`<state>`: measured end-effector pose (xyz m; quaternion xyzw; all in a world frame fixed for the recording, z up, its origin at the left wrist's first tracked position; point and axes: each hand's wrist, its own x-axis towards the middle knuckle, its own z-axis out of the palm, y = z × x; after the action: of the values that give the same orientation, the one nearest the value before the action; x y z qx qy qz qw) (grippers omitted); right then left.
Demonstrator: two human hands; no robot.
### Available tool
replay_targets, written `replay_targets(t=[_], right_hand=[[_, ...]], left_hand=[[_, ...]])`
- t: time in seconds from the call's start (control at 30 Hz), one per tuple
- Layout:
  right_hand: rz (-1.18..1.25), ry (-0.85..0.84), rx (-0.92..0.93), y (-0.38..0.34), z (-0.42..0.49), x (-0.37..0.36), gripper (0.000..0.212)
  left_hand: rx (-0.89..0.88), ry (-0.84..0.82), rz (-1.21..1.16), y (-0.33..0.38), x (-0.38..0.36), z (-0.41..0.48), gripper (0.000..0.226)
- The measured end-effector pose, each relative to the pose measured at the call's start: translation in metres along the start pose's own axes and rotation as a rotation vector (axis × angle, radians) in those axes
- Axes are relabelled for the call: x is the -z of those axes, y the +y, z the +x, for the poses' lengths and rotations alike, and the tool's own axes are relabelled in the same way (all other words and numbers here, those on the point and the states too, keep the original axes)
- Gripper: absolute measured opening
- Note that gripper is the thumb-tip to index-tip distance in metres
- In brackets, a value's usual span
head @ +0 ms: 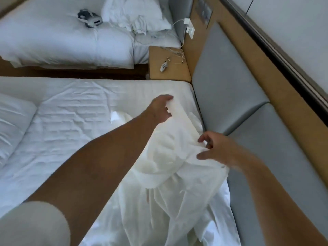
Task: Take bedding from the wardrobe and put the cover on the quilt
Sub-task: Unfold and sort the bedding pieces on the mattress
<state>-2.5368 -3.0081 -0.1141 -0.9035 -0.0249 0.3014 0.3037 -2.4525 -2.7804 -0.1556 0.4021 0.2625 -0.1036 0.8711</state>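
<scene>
At the head end of the near bed (pixel 71 125), beside the grey padded headboard (pixel 227 96), the left hand (pixel 159 110) pinches a corner of the bunched quilt (pixel 165 148) lying over the crumpled cover (pixel 177 210), while the right hand (pixel 216 150) touches the quilt with thumb and fingers apart, its grip unclear through blur.

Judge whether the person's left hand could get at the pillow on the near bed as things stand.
Probably yes: only bare sheet lies between the left hand and the pillow. But its grip is on the bunched bedding, which it would have to drop.
</scene>
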Motion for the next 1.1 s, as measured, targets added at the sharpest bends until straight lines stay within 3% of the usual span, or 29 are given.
replay_targets(t=[0.07, 0.17, 0.23, 0.3, 0.33, 0.4, 0.47, 0.53, 0.63, 0.73, 0.8, 0.9, 0.97, 1.03, 1.1], right_hand=[[-0.002, 0.307, -0.002, 0.001, 0.017, -0.008, 0.042], [-0.101, 0.474, 0.015, -0.001, 0.038, -0.015, 0.012], [-0.171, 0.483, 0.040, -0.001, 0.045, -0.026, 0.018], [-0.113, 0.492, 0.078, 0.000, 0.046, -0.042, 0.025], [-0.064, 0.494, 0.102, 0.000, 0.046, -0.052, 0.025], [0.014, 0.486, 0.156, 0.001, 0.047, -0.072, 0.021], [0.125, 0.440, 0.166, 0.003, 0.049, -0.089, 0.018], [0.186, 0.337, 0.139, 0.008, 0.049, -0.105, 0.020], [0.138, 0.224, 0.146, 0.024, 0.040, -0.132, 0.026], [0.037, 0.274, 0.153, 0.044, 0.024, -0.157, 0.038], [-0.030, 0.286, 0.081, 0.054, 0.015, -0.173, 0.051], [-0.147, 0.289, -0.056, 0.060, 0.004, -0.195, 0.073], [-0.201, 0.306, -0.113, 0.064, 0.004, -0.204, 0.057], [-0.099, 0.294, -0.137, 0.070, 0.012, -0.202, 0.034], [0.114, 0.253, -0.110, 0.074, 0.016, -0.197, 0.028]], left_hand=[[-0.137, -0.060, 0.108, 0.054, -0.031, 0.005, 0.010], [-0.301, -0.058, 0.191, 0.111, -0.063, 0.004, 0.006], [-0.255, -0.043, 0.310, 0.110, -0.058, -0.002, 0.034], [-0.133, -0.021, 0.453, 0.079, -0.038, -0.010, 0.068], [-0.077, -0.022, 0.522, 0.054, -0.025, -0.015, 0.075], [0.085, -0.096, 0.597, -0.010, 0.008, -0.025, 0.068], [0.242, -0.201, 0.589, -0.079, 0.035, -0.042, 0.042], [0.302, -0.173, 0.477, -0.131, 0.056, -0.057, 0.037], [0.205, -0.029, 0.298, -0.156, 0.076, -0.063, 0.032], [0.074, 0.144, 0.111, -0.131, 0.092, -0.059, 0.032], [0.025, 0.151, -0.024, -0.112, 0.098, -0.063, 0.029], [0.028, 0.061, 0.025, -0.104, 0.093, -0.078, 0.028], [0.000, 0.017, -0.032, -0.094, 0.086, -0.081, 0.028], [-0.028, 0.012, -0.115, -0.075, 0.084, -0.082, 0.032], [-0.005, 0.005, 0.063, -0.064, 0.094, -0.088, 0.046]])
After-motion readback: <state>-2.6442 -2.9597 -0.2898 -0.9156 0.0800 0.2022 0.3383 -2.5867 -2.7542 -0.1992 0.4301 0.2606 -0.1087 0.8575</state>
